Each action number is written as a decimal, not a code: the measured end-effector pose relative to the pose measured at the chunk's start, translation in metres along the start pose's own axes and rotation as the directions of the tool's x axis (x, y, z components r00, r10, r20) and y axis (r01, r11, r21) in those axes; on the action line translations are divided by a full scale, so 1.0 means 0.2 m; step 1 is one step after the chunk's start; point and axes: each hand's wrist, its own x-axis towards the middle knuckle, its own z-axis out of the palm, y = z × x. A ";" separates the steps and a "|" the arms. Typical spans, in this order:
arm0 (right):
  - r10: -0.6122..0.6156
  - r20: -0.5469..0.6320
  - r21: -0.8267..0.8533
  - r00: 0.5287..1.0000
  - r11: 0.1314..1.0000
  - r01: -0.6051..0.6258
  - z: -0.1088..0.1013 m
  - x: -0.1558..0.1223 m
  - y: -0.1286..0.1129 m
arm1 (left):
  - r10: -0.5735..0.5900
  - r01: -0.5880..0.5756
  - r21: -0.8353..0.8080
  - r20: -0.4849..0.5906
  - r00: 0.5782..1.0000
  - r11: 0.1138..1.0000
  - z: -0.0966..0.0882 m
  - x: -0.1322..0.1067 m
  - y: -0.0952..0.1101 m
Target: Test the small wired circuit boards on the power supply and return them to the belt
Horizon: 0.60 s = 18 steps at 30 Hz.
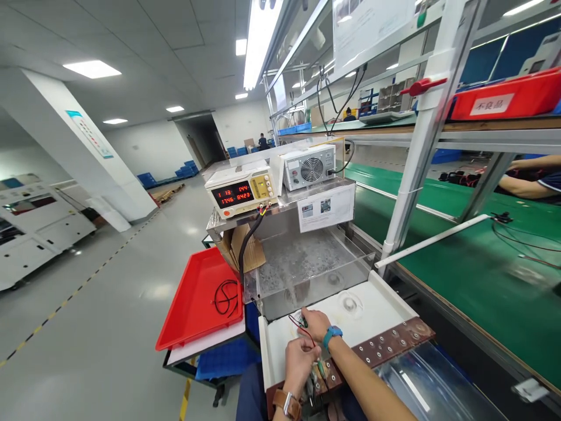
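My left hand [300, 361], with a brown-strapped watch at the wrist, is pinched closed on a thin red wire [309, 334] above the front of the white tray [280, 351]. My right hand [316, 325], with a blue wristband, is closed on a small dark part [303, 321] that I cannot make out clearly; the wire runs from there. A green clip [321, 368] on a dark lead hangs just right of my left fingers, by the brown strip [381, 346] with rows of metal studs.
A power supply with red digits [236, 194] and a fan-backed unit [311, 168] stand on the shelf above. At left, a red tray [197, 298] holds a coiled black cable [225, 297]. A green bench [504, 269] lies right, where another person's arm [526, 178] shows.
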 end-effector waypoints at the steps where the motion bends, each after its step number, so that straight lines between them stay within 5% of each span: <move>1: 0.001 -0.006 0.006 1.000 1.000 -0.001 -0.01 0.00 -0.01 | 0.014 -0.014 0.004 -0.004 1.000 1.000 0.00 0.00 0.00; 5: 0.073 -0.165 0.156 0.984 0.987 -0.047 -0.05 -0.02 -0.04 | 0.099 -0.099 0.002 -0.060 0.993 0.995 -0.01 0.00 -0.02; 8: 0.324 -0.383 0.507 0.865 0.857 -0.096 -0.15 -0.05 0.05 | 0.123 -0.124 -0.007 -0.068 0.990 0.992 -0.03 0.03 -0.05; 11: 0.598 -0.487 0.814 0.636 0.576 0.082 -0.34 -0.17 0.29 | 0.056 -0.055 0.025 -0.046 0.997 0.998 -0.07 0.09 -0.06; 13: 0.722 -0.523 0.852 0.453 0.444 0.276 -0.50 -0.32 0.53 | -0.073 0.073 0.066 -0.004 0.997 0.995 -0.09 0.13 -0.06; 16: 0.837 -0.526 0.823 0.153 0.455 0.339 -0.72 -0.61 0.95 | -0.209 0.205 0.103 0.030 0.977 0.973 -0.10 0.18 -0.07; 18: 0.861 -0.507 0.853 -0.039 0.508 0.119 -0.84 -0.82 1.21 | -0.219 0.217 0.088 0.019 0.975 0.972 -0.09 0.21 -0.10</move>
